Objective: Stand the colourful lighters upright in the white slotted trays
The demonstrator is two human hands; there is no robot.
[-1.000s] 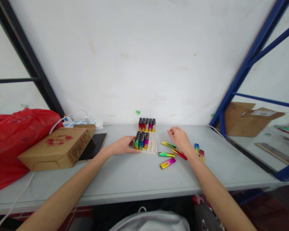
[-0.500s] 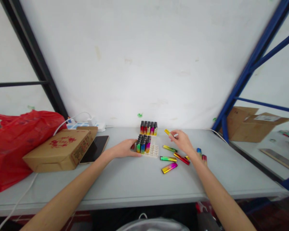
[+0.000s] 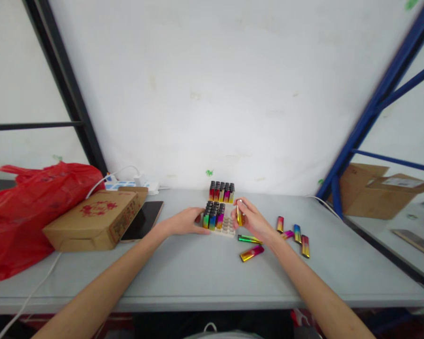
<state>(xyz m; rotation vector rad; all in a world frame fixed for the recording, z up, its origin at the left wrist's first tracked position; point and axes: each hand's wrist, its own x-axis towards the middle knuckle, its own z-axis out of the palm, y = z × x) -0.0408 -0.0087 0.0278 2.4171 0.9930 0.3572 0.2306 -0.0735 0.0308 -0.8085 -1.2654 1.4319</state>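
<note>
My left hand [image 3: 185, 221] grips the left end of the white lighter tray [image 3: 229, 232], thumb at the front and fingers behind. Several lighters [image 3: 212, 222] with black tops stand upright in the tray's left part; holes show at its right. My right hand [image 3: 252, 219] pinches a gold-yellow lighter [image 3: 239, 215], held upright just above the tray's right edge. Below that hand, a green-yellow lighter [image 3: 249, 239] and a magenta-yellow lighter [image 3: 251, 253] lie flat on the table. A second block of upright lighters [image 3: 222, 193] stands behind the tray.
More loose lighters, among them a blue one [image 3: 297, 233] and a red-gold one [image 3: 305, 246], lie right of my right forearm. At left are a cardboard box [image 3: 92, 221], a dark tablet [image 3: 143, 221] and a red plastic bag [image 3: 38, 212]. A blue metal frame [image 3: 367, 117] stands at right.
My right hand has moved left and slightly down to the tray with the yellow lighter, turning it upright. My left hand stays at the tray. The view has shifted slightly.
</note>
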